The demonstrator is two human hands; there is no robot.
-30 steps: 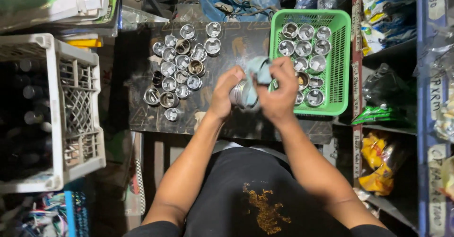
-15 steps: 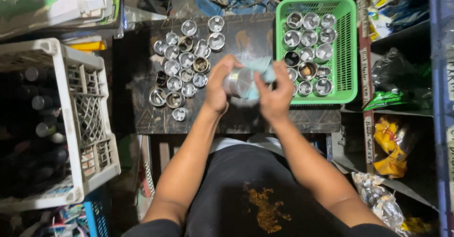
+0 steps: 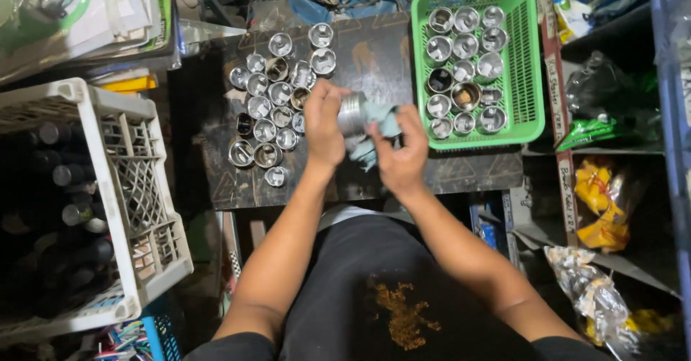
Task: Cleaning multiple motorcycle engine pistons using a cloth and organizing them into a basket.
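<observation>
My left hand (image 3: 324,125) grips a shiny metal cylinder (image 3: 352,113) over the dark table (image 3: 374,51). Pressed against that cylinder is a pale blue cloth (image 3: 374,136), held in my right hand (image 3: 400,156). Both hands meet at the middle of the table. To their left stand several more metal cylinders (image 3: 270,109), open ends up. A green plastic basket (image 3: 531,66) at the right holds several others.
A white plastic crate (image 3: 137,188) with dark bottles stands at the left. Shelves with packaged goods (image 3: 601,210) line the right side. Bags and papers (image 3: 93,15) lie at the back left. My dark apron (image 3: 381,289) fills the foreground.
The cylinder has turned in my hands, with the cloth shifting around it; my right hand has slid lower. The camera view has drifted slightly.
</observation>
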